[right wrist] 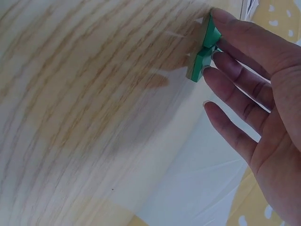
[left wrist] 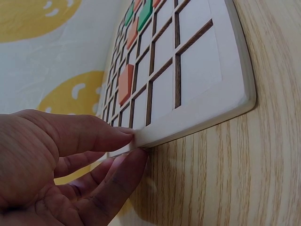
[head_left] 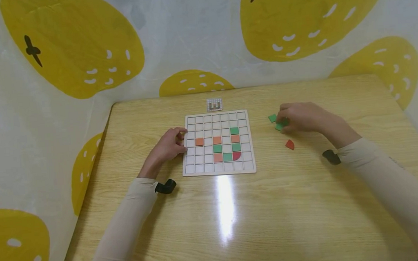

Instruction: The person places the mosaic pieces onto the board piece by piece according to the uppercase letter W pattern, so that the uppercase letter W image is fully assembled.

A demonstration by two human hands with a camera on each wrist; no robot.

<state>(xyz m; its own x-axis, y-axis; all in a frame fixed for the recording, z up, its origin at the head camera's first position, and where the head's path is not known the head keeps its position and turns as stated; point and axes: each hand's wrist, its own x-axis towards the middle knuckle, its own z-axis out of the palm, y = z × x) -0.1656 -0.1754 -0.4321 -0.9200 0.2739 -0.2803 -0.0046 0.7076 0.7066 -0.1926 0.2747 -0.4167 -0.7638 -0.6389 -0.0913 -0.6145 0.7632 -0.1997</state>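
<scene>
A white gridded board [head_left: 200, 168] lies on the table, several of its cells filled with green and orange square tiles and one red rounded piece [head_left: 237, 156]. At the board's left edge, my left hand [head_left: 168, 144] pinches the rim between thumb and fingertips, as the left wrist view shows up close. Right of the board, my right hand [head_left: 300, 117] holds a green tile [right wrist: 212, 33] between thumb and index finger, close over the table. Another green tile [right wrist: 200, 63] sits right below it at the fingertips. A further green tile [head_left: 272, 118] lies just left of the fingers.
A red quarter-circle piece [head_left: 289, 144] lies on the table nearer me than the right hand. Behind the board is a small card [head_left: 214, 104] with a dark pattern on a grid. A white sheet [head_left: 190, 29] with yellow fruit shapes hangs behind the wooden table [head_left: 274, 215].
</scene>
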